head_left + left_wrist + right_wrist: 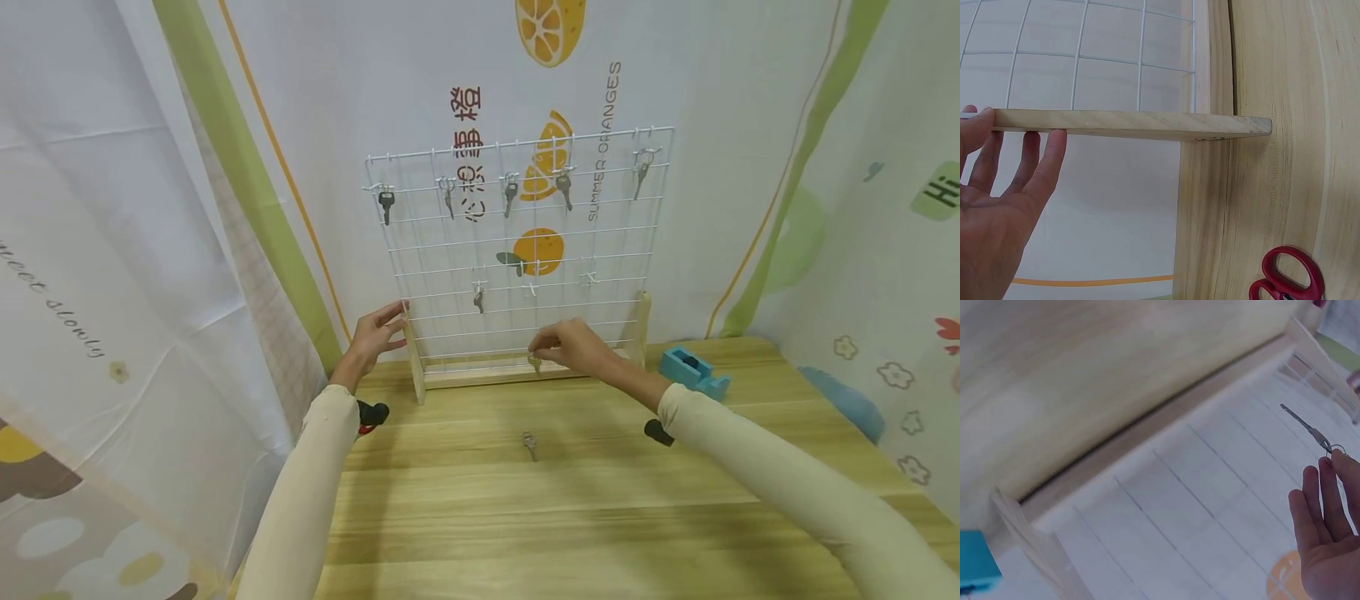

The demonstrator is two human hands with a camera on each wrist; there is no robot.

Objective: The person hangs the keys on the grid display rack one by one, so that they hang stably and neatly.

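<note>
A white wire grid rack (519, 318) stands on wooden feet at the back of the table. My left hand (372, 337) grips its left wooden side post (1129, 120), thumb on one side and fingers on the other. With thumb and fingertips my right hand (577, 346) pinches a small key (1313, 431) by its ring, in front of the rack's lower part. Several keys hang from hooks along the top, and one key (479, 298) hangs lower. Two bare hooks, a middle hook (532, 289) and a right hook (590, 277), share that lower row. Another key (530, 445) lies on the table.
A blue tape dispenser (693, 372) sits right of the rack. Red-handled scissors (1310, 275) lie near its left foot. A black object (658, 432) shows beside the right sleeve. Printed curtains (300, 100) hang close behind and at both sides of the wooden table (465, 517).
</note>
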